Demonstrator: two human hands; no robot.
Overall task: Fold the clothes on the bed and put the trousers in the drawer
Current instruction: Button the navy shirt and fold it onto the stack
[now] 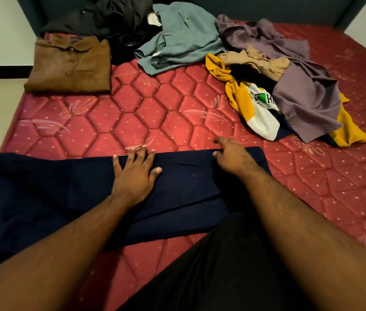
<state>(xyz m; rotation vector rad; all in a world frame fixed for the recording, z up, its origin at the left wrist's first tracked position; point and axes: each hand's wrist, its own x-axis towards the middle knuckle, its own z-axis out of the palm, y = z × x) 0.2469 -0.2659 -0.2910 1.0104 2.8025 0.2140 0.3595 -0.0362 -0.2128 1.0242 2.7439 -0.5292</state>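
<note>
Dark navy trousers point(54, 198) lie spread flat along the near edge of the bed point(155, 113), a red quilted mattress, reaching from its near-left corner to about the middle of that edge. The left hand point(136, 173) lies palm-down on the trousers, fingers straight and slightly spread, their tips reaching the cloth's far border; it presses and holds nothing. The right hand point(231, 157) rests on the far right end of the trousers, with the index finger stretched past the cloth onto the mattress and the other fingers bent at the border; whether they pinch the fabric cannot be told. Both bare forearms come in from the near edge, and black fabric, apparently the person's own clothing, fills the bottom middle of the view. At the far-left corner sits a folded brown shirt point(69, 66), buttons up. Behind it, against the dark headboard point(267, 7), lies a heap of black clothes point(110, 19). Along the far edge near the middle is a crumpled grey-green garment point(182, 37). Toward the right edge, a purple shirt point(301, 93) lies tangled with a beige garment point(258, 61) and a yellow-and-white shirt point(251, 104).
</note>
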